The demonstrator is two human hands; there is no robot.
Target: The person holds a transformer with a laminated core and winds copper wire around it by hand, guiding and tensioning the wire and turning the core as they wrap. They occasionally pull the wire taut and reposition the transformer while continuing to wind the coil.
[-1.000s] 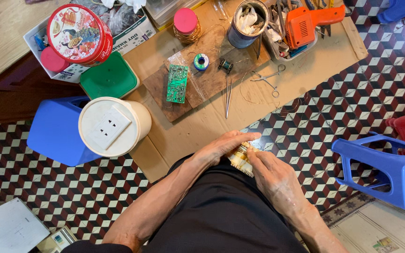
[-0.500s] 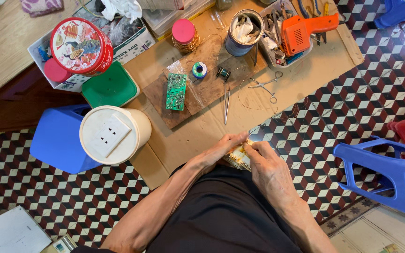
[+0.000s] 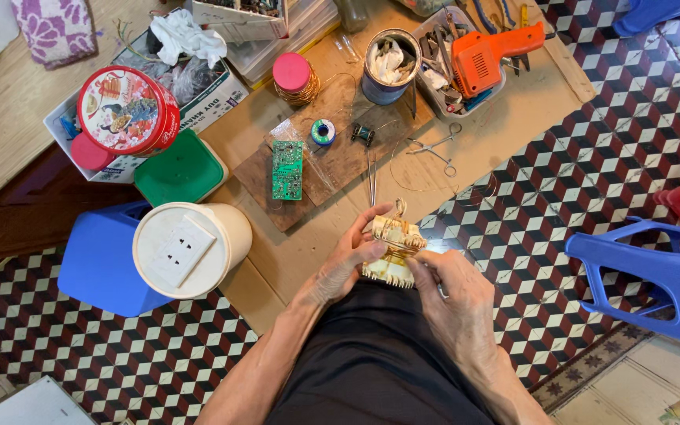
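Since a second ago both hands have lifted the pale wire coil (image 3: 393,250) higher off the lap, just past the near edge of the cardboard sheet (image 3: 505,118), so the work is likely going on. The left hand (image 3: 348,264) and right hand (image 3: 454,295) pinch it closed-fingered; its long axis runs left to right, tilted slightly
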